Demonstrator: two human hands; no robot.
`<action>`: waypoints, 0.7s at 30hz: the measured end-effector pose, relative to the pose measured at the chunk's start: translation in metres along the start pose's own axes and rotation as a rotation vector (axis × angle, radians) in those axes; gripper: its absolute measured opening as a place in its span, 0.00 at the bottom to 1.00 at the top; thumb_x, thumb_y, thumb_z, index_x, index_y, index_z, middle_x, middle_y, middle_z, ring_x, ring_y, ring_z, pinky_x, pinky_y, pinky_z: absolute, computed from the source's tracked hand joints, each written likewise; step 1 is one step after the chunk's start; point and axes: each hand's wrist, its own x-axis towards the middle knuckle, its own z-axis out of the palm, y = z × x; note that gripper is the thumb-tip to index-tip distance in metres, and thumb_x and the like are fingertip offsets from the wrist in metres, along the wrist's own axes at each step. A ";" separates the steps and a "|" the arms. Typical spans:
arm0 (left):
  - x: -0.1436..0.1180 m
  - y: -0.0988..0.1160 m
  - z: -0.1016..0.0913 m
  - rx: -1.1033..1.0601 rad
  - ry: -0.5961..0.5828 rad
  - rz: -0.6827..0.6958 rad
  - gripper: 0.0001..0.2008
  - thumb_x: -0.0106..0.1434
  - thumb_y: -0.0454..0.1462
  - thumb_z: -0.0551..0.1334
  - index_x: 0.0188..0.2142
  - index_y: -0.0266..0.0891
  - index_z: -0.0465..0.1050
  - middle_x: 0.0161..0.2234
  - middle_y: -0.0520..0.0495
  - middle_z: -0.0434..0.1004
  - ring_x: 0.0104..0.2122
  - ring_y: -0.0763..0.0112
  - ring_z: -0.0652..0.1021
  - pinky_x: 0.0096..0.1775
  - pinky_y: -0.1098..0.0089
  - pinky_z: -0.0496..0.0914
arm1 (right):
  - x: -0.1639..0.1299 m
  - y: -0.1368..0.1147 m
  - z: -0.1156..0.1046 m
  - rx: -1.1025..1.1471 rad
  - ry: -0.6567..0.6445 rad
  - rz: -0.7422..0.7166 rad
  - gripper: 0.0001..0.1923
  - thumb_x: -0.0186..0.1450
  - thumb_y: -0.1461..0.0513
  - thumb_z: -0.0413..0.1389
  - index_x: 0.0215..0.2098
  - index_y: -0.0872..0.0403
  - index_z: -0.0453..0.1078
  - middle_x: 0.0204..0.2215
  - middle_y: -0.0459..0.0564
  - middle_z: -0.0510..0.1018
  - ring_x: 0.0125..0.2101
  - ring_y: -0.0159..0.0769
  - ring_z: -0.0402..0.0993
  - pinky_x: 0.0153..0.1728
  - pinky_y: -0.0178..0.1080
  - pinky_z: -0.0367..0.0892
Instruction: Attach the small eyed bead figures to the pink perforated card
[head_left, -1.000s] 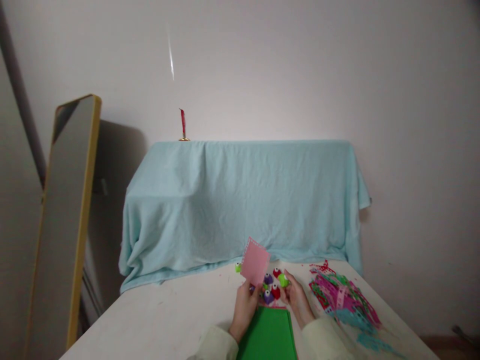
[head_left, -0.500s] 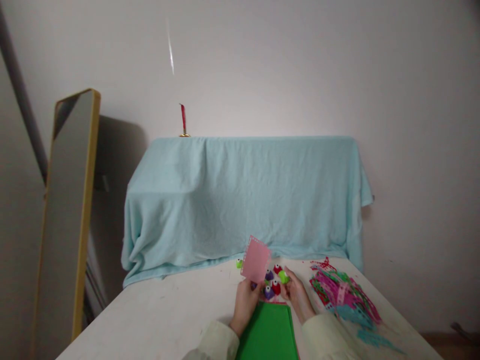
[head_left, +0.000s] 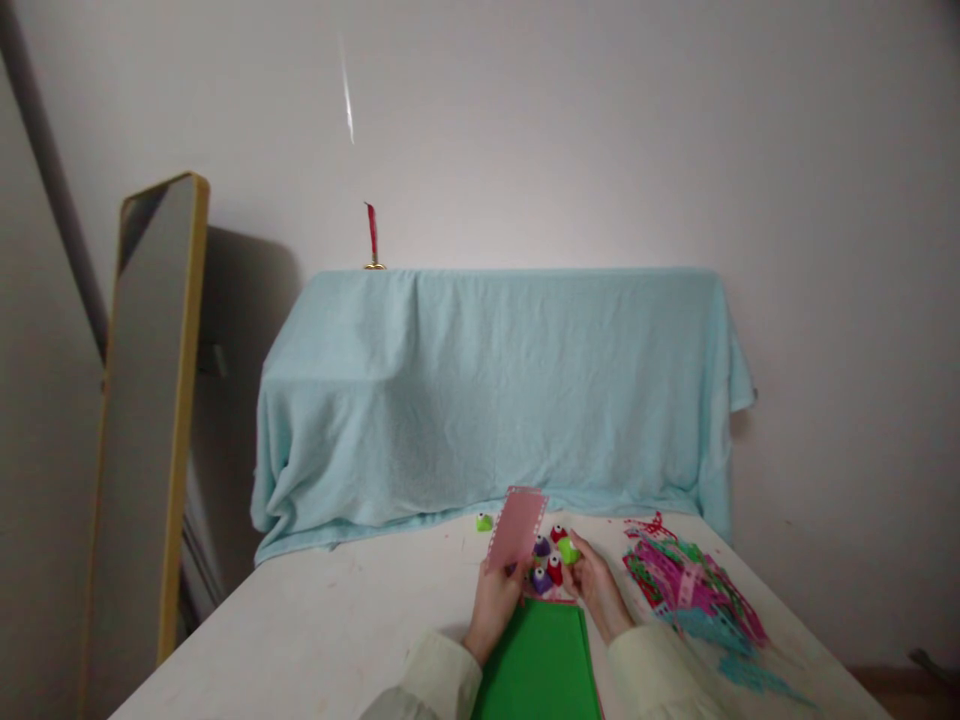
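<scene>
My left hand [head_left: 495, 605] is closed on the lower end of a pink paper sheet [head_left: 518, 528], which stands up tilted with small notches or holes along its edges. In my right hand [head_left: 598, 588] is a small lime-green craft punch [head_left: 569, 551], pinched between thumb and fingers just right of the sheet. Between the hands lie several more punches, among them a red one [head_left: 555, 569] and a purple one [head_left: 541, 580]. Another green punch [head_left: 484, 522] sits apart, left of the sheet. Below the hands is a flat green sheet or board [head_left: 536, 665].
A heap of pink, green, red and blue punched paper strips [head_left: 694, 585] covers the right side of the white table [head_left: 337, 630]. Behind it hangs a light blue cloth [head_left: 487, 390]. A gold-framed mirror [head_left: 146, 430] leans at the left.
The pink sheet has turned in my left hand, so it looks narrower and its top leans more to the right. My right hand still holds the green punch. The whole view has shifted slightly.
</scene>
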 end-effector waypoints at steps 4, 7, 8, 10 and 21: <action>-0.004 0.001 0.001 -0.044 -0.068 -0.023 0.26 0.60 0.55 0.52 0.29 0.35 0.75 0.16 0.50 0.69 0.17 0.69 0.70 0.25 0.70 0.64 | 0.000 0.000 0.002 0.022 -0.017 0.003 0.25 0.54 0.42 0.57 0.17 0.55 0.63 0.08 0.43 0.62 0.10 0.26 0.55 0.14 0.33 0.48; -0.010 0.007 -0.001 -0.081 -0.118 -0.030 0.28 0.63 0.55 0.49 0.29 0.36 0.75 0.15 0.52 0.67 0.20 0.69 0.71 0.29 0.70 0.65 | -0.001 0.001 0.003 0.008 -0.044 -0.055 0.24 0.54 0.43 0.58 0.22 0.55 0.65 0.10 0.42 0.64 0.10 0.25 0.55 0.14 0.32 0.47; -0.011 0.009 -0.001 -0.095 -0.131 -0.037 0.29 0.64 0.55 0.48 0.29 0.36 0.75 0.14 0.52 0.66 0.20 0.69 0.72 0.30 0.70 0.65 | -0.001 0.002 0.004 0.000 -0.058 -0.066 0.23 0.54 0.43 0.58 0.24 0.55 0.65 0.10 0.42 0.65 0.10 0.25 0.55 0.14 0.32 0.47; -0.013 0.012 -0.002 -0.127 -0.138 -0.057 0.29 0.64 0.56 0.47 0.30 0.36 0.75 0.14 0.53 0.66 0.20 0.70 0.71 0.30 0.71 0.65 | -0.002 0.002 0.004 -0.020 -0.082 -0.073 0.23 0.53 0.43 0.59 0.26 0.55 0.66 0.11 0.41 0.66 0.10 0.26 0.56 0.13 0.31 0.48; -0.005 -0.003 0.005 -0.135 -0.042 -0.041 0.30 0.62 0.59 0.48 0.23 0.36 0.69 0.14 0.53 0.63 0.18 0.72 0.68 0.24 0.72 0.61 | -0.006 0.004 0.006 -0.130 -0.209 -0.052 0.21 0.55 0.45 0.59 0.28 0.54 0.65 0.13 0.41 0.68 0.12 0.27 0.59 0.15 0.31 0.51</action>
